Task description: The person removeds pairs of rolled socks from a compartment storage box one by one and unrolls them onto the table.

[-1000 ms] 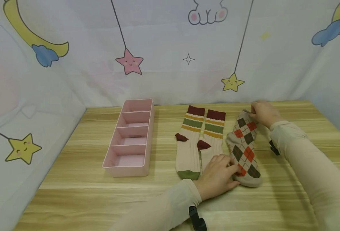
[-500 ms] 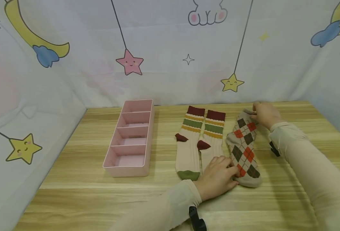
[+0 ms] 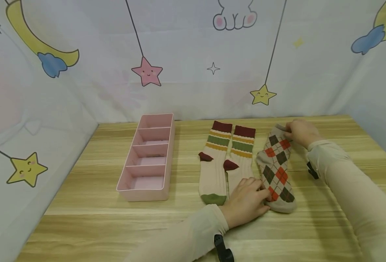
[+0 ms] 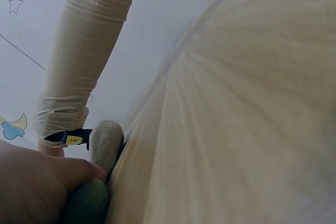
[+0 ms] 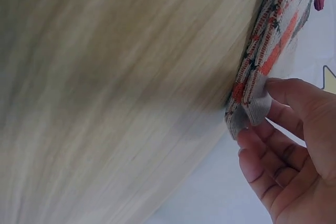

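A beige argyle sock (image 3: 279,174) with red and dark diamonds lies on the table, toe toward me. My right hand (image 3: 301,133) pinches its grey cuff at the far end. In the right wrist view, two layered cuff edges (image 5: 252,111) show by the thumb and fingers of the right hand (image 5: 294,145). My left hand (image 3: 245,202) rests over the lower part of a striped cream sock (image 3: 243,142), fingertips touching the argyle sock's left edge near the toe. In the left wrist view, the left thumb sits between a beige toe (image 4: 106,142) and a green toe (image 4: 88,203).
Another cream sock (image 3: 214,174) with maroon, green and mustard bands lies left of the first. Farther left stands a pink box (image 3: 169,160) divided into several compartments. A printed cloth (image 3: 186,98) hangs behind and beside the wooden table (image 3: 91,196).
The right hand shifts slightly at the argyle cuff, which now lies smoother. The left hand's fingertips draw back a little along the sock edge. The other socks and the box stay put.
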The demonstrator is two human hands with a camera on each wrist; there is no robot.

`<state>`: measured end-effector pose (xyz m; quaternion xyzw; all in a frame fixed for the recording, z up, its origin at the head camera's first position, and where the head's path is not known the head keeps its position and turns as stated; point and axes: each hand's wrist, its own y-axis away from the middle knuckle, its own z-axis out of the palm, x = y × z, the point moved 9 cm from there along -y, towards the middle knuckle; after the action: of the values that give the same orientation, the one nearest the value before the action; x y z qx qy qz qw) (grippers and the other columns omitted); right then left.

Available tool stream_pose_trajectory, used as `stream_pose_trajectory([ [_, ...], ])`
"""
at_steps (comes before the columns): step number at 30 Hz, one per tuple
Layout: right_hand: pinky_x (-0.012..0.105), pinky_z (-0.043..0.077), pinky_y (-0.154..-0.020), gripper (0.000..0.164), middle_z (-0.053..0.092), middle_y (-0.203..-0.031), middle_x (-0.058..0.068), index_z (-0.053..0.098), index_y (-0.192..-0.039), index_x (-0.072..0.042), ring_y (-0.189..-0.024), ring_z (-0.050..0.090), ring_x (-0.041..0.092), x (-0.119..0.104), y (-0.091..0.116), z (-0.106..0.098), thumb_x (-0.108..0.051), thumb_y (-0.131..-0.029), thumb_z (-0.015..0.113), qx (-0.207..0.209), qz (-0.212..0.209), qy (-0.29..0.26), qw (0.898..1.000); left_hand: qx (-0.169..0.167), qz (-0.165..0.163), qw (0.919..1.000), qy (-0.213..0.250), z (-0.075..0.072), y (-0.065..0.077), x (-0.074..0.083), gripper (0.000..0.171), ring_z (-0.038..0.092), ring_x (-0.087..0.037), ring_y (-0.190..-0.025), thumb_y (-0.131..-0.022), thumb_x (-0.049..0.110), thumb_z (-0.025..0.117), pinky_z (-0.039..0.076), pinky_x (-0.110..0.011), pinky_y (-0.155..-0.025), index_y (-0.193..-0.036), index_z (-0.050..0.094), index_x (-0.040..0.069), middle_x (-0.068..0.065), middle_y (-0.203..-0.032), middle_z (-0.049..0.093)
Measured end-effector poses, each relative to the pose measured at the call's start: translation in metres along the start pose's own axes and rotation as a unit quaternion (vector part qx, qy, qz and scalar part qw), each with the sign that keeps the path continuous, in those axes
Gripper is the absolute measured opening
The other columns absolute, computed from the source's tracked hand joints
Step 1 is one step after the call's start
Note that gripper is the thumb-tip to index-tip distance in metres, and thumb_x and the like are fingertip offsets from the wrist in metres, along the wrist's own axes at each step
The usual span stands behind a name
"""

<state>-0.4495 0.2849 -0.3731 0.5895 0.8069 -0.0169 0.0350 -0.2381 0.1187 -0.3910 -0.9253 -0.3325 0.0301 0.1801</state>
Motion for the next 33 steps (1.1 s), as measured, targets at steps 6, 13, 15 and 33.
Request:
stream_pose_trajectory([
  [6,0.041,0.046,-0.063,0.018,0.066,-0.082,0.017,0.063,-0.092,0.004,-0.069,0.055,0.025,0.001,0.000,0.001,-0.013,-0.091,0.058,-0.009,0.000,-0.009,1.000,-0.005,-0.001,1.0000,0.008,0.001,-0.001,0.001,0.015,0.052,-0.005,-0.096,-0.084,0.042,0.071,0.037,-0.018,-0.085,-0.093,0.069,0.029,0.012,-0.096,0.058],
  [13,0.038,0.044,-0.060,0.011,0.061,-0.077,0.013,0.058,-0.088,0.000,-0.068,0.052,0.024,-0.004,0.002,-0.003,-0.010,-0.092,0.056,-0.004,-0.010,-0.018,1.000,-0.003,0.001,0.9999,0.013,0.001,-0.002,0.002,0.009,0.052,-0.005,-0.095,-0.088,0.037,0.067,0.037,-0.018,-0.085,-0.094,0.069,0.030,0.013,-0.096,0.059],
  [15,0.037,0.043,-0.060,0.010,0.060,-0.077,0.012,0.057,-0.088,-0.001,-0.068,0.051,0.023,-0.005,0.002,-0.005,-0.010,-0.092,0.055,0.002,-0.007,-0.023,1.000,0.004,0.004,0.9999,0.013,0.000,-0.002,0.003,0.008,0.052,-0.004,-0.095,-0.090,0.036,0.066,0.037,-0.017,-0.086,-0.094,0.069,0.030,0.013,-0.096,0.060],
  [33,0.038,0.042,-0.058,0.011,0.061,-0.079,0.014,0.058,-0.090,-0.001,-0.066,0.053,0.023,0.001,0.016,-0.042,-0.011,-0.095,0.056,0.061,0.003,-0.023,0.998,0.104,0.018,0.9933,0.046,-0.042,-0.007,0.016,0.005,0.057,-0.007,-0.102,-0.091,0.028,0.066,0.040,-0.022,-0.092,-0.093,0.066,0.024,0.010,-0.101,0.065],
])
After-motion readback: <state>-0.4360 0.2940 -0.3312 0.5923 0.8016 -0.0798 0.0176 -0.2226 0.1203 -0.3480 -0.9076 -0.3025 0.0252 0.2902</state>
